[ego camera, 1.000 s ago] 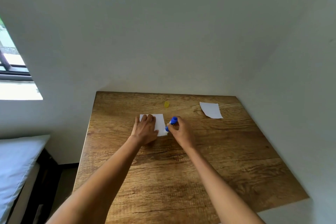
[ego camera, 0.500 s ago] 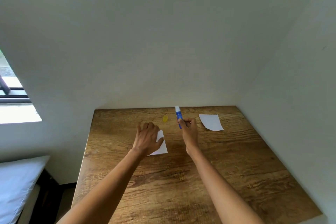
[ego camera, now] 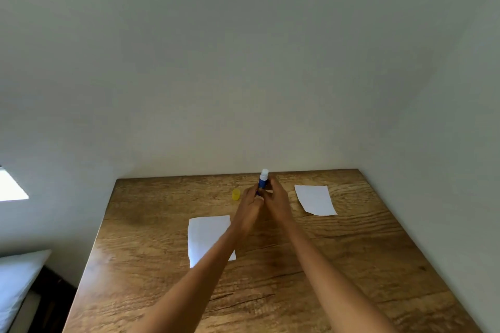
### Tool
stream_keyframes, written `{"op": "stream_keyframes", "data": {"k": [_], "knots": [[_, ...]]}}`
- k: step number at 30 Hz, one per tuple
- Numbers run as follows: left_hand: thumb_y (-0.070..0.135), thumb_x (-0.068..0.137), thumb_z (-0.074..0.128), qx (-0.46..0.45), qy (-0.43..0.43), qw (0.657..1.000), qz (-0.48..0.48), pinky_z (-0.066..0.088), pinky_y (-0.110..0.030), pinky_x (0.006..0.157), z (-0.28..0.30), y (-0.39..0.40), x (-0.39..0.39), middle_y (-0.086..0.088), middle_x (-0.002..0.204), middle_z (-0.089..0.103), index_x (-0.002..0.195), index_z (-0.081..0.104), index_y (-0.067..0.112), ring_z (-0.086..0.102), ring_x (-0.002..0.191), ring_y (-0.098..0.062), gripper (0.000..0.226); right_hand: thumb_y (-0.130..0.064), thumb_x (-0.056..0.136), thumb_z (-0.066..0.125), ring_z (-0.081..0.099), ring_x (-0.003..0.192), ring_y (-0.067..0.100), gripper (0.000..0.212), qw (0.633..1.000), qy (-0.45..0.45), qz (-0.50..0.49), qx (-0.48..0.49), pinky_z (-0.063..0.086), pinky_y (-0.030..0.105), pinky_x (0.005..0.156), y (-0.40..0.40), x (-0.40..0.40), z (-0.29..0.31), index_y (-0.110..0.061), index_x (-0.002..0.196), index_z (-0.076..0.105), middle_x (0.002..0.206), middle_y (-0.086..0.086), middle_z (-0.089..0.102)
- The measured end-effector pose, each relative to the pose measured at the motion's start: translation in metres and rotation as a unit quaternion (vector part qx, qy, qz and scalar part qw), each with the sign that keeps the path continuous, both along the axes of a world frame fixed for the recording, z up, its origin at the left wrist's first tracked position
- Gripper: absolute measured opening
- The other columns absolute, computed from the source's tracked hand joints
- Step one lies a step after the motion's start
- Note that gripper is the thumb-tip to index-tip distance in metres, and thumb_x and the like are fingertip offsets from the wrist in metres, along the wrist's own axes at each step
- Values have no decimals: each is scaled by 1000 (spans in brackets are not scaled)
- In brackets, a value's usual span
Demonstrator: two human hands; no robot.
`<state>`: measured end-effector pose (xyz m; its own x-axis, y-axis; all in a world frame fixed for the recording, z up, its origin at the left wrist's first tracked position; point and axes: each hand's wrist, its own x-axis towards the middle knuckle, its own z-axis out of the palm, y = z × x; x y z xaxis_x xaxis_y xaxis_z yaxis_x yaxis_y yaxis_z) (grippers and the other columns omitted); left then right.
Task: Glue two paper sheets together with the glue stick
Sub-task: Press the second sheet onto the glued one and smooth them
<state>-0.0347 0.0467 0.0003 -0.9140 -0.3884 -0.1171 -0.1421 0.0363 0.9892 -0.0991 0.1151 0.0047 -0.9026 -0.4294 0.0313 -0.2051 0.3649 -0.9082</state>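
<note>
Both hands meet above the middle of the wooden table point(ego camera: 351, 265). The blue glue stick point(ego camera: 263, 180) stands upright between them with its white glue tip bare at the top. My right hand point(ego camera: 277, 201) grips its body, and my left hand point(ego camera: 250, 201) pinches its lower end. One white paper sheet point(ego camera: 205, 235) lies flat on the table below my left forearm, which covers its right edge. A second white sheet point(ego camera: 315, 199) lies to the right of my hands. The yellow cap point(ego camera: 236, 194) stands on the table just left of my left hand.
The table sits in a corner, with white walls behind it and along its right side. A bed with a pale mattress point(ego camera: 16, 278) stands to the left, below a bright window point(ego camera: 10, 186).
My left hand has left the near sheet and joined my right hand on the glue stick. The stick is now raised upright. The view has tilted up.
</note>
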Motion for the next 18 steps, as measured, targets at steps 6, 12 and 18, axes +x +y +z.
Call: {"op": "stream_keyframes", "data": {"k": [6, 12, 18], "knots": [[9, 97, 36, 41, -10, 999, 30, 31, -28, 106, -9, -2, -10, -9, 141, 42, 140, 36, 10, 41, 127, -18, 43, -10, 89, 52, 60, 88, 21, 15, 999, 23, 20, 25, 45, 21, 71, 1, -9, -9, -9, 104, 54, 100, 11, 64], [10, 97, 34, 15, -12, 999, 41, 28, -21, 95, -15, -1, -11, -8, 141, 40, 139, 33, 11, 36, 114, -5, 42, -14, 91, 52, 59, 84, 19, 15, 998, 33, 31, 46, 42, 17, 66, -1, -11, -13, -9, 104, 55, 99, 10, 65], [13, 98, 34, -9, -19, 999, 47, 31, -24, 97, -12, 2, -9, -8, 136, 42, 138, 33, 12, 41, 119, -14, 40, -18, 92, 53, 61, 102, 25, 22, 998, 25, 33, 50, 47, 21, 79, -1, -7, -12, -10, 112, 56, 111, 10, 65]]}}
